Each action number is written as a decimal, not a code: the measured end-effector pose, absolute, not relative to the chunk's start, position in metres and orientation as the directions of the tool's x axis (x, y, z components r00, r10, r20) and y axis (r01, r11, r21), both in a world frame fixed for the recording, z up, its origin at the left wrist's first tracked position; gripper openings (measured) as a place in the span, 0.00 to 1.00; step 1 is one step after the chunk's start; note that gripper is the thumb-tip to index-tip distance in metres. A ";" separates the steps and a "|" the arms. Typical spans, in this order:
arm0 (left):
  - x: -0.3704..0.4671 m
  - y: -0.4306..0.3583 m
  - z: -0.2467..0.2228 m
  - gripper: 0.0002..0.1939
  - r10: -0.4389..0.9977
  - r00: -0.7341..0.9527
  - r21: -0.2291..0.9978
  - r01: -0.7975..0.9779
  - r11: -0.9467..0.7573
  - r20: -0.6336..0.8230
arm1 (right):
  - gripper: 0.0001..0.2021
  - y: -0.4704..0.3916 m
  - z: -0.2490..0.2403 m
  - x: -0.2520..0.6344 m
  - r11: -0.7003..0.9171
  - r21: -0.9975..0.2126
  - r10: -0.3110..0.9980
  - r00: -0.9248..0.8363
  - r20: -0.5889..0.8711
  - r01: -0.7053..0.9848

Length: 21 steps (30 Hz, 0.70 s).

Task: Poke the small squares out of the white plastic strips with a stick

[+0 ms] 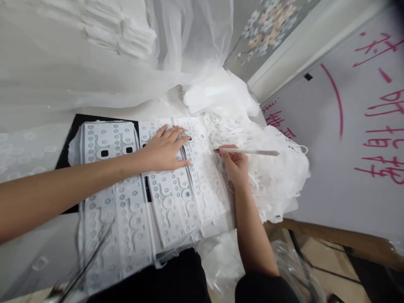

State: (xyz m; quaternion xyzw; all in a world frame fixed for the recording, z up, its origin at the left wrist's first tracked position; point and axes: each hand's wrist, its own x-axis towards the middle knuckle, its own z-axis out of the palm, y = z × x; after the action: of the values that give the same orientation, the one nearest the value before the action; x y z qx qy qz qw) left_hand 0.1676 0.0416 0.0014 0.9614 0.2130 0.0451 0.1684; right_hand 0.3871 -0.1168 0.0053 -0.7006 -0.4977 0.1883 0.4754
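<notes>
Flat on a stack of white die-cut sheets (170, 210) lies my left hand (166, 149), fingers spread and palm down. The sheets carry rows of cut rings, curves and small square holes. At their right edge my right hand (235, 164) pinches a slim, pale pen-like tool (257, 152); its dark tip points left, close to the top sheet. Whether the tip touches the sheet I cannot tell. More die-cut sheets (126, 223) are piled at the left, partly under my left forearm. A black board (82, 121) shows beneath them.
A heap of thin white scrap strips (274, 176) sits right of my right hand. Behind it are white soft sheets (221, 92) and stacked white pieces (120, 29) in clear plastic. A whiteboard (331, 176) with red writing stands at the right. Clear plastic bags (221, 261) lie below the table edge.
</notes>
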 end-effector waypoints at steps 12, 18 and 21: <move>0.161 0.043 0.001 0.21 0.101 0.964 0.373 0.001 -0.928 0.248 | 0.12 -0.121 0.004 0.397 -0.074 -0.816 0.954 0.279 0.109 0.573; 0.163 0.045 0.001 0.25 0.117 0.977 0.357 0.046 -0.933 0.180 | 0.13 -0.121 0.006 0.397 -0.044 -0.779 0.963 0.235 0.134 0.625; 0.163 0.044 0.001 0.25 0.122 0.975 0.374 0.044 -0.927 0.186 | 0.13 -0.121 0.007 0.396 -0.036 -0.775 0.965 0.223 0.137 0.630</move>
State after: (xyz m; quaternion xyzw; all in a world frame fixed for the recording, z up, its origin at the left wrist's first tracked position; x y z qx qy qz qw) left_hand 0.1625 0.0444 0.0012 0.9760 0.0426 0.1036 0.1869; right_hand 0.3962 -0.1208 0.0073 -0.6846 -0.5827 0.2217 0.3777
